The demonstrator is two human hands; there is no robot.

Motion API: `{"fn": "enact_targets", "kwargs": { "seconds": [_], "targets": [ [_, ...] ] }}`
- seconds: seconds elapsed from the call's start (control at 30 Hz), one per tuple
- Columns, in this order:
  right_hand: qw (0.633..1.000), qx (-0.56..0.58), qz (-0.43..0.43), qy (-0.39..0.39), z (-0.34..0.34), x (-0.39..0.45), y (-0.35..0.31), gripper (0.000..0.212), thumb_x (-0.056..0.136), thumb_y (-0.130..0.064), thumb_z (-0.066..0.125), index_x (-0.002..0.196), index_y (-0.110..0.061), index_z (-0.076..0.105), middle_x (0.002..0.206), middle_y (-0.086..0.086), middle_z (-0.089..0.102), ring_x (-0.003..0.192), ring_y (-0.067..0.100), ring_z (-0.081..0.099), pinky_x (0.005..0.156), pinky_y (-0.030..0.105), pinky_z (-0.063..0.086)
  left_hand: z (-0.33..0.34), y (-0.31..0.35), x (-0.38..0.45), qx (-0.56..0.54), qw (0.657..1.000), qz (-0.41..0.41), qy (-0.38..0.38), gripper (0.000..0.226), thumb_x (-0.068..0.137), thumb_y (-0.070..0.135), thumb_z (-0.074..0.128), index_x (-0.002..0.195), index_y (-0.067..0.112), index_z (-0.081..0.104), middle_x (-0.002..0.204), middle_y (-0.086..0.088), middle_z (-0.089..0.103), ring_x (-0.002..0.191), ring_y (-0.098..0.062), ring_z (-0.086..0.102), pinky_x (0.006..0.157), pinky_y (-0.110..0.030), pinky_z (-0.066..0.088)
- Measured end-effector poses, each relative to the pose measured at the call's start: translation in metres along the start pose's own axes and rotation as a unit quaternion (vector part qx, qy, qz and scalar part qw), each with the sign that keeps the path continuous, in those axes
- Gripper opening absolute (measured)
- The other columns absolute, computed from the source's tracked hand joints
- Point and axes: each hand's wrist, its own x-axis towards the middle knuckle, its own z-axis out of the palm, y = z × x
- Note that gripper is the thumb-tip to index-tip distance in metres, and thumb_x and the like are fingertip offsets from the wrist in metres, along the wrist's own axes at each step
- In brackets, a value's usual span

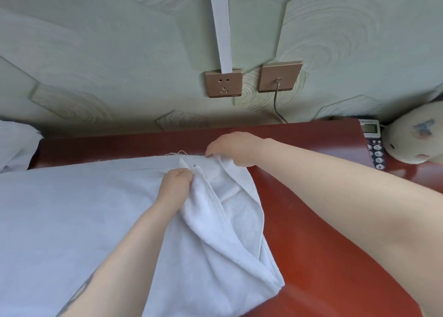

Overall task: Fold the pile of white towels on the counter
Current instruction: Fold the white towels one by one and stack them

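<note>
Glossy red-brown wooden counter (311, 220) fills my view, with the white terry towel (72, 220) spread across its left side. Nearest, I have my left hand (176, 187) pinching the folded towel edge, fingers curled round the cloth. Just beyond, my right hand (233, 152) pinches the far corner. If either pinch slips, I judge the layers would slide apart on that slick top. Behind: two bronze wall sockets (223, 83).
</note>
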Motion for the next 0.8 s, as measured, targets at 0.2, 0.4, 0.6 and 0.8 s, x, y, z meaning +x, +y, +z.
{"fn": "enact_targets", "kwargs": {
  "seconds": [0.2, 0.4, 0.6, 0.8],
  "targets": [
    [0.993, 0.096, 0.022, 0.062, -0.003, -0.010, 0.023, 0.014, 0.080, -0.007, 0.063, 0.092, -0.015, 0.063, 0.101, -0.002, 0.063, 0.094, 0.021, 0.057, 0.078, 0.042, 0.050, 0.003, -0.004, 0.008, 0.042, 0.999, -0.002, 0.011, 0.018, 0.060, 0.025, 0.038, 0.044, 0.021, 0.031, 0.047, 0.011, 0.024, 0.060, -0.019, 0.025, 0.062, -0.037, 0.020],
    [0.769, 0.563, 0.157, 0.258, 0.008, -0.036, 0.026, 0.023, 0.084, 0.005, 0.059, 0.072, -0.011, 0.050, 0.078, 0.021, 0.057, 0.072, 0.025, 0.048, 0.071, 0.038, 0.041, 0.000, -0.005, 0.006, -0.005, 1.000, -0.002, 0.029, 0.013, 0.071, 0.023, 0.044, 0.060, 0.015, 0.044, 0.061, -0.005, 0.041, 0.064, -0.019, 0.038, 0.064, -0.034, 0.027],
    [0.695, 0.592, 0.231, 0.336, 0.010, -0.044, 0.002, 0.018, 0.082, -0.001, 0.054, 0.078, -0.018, 0.050, 0.061, -0.002, 0.047, 0.046, 0.007, 0.040, 0.040, 0.020, 0.034, -0.003, -0.002, 0.001, -0.020, 0.998, 0.029, 0.043, 0.021, 0.089, 0.010, 0.045, 0.072, 0.002, 0.055, 0.075, -0.007, 0.046, 0.072, -0.021, 0.041, 0.068, -0.035, 0.029],
    [0.707, 0.568, 0.222, 0.358, -0.025, -0.039, 0.005, 0.022, 0.083, -0.008, 0.063, 0.072, -0.026, 0.067, 0.051, -0.018, 0.054, 0.054, -0.001, 0.051, 0.061, 0.018, 0.045, -0.009, 0.017, -0.012, -0.027, 0.995, 0.085, 0.054, 0.039, 0.077, 0.033, 0.048, 0.072, -0.005, 0.052, 0.074, -0.008, 0.042, 0.072, -0.020, 0.039, 0.069, -0.035, 0.029]
  ]
}}
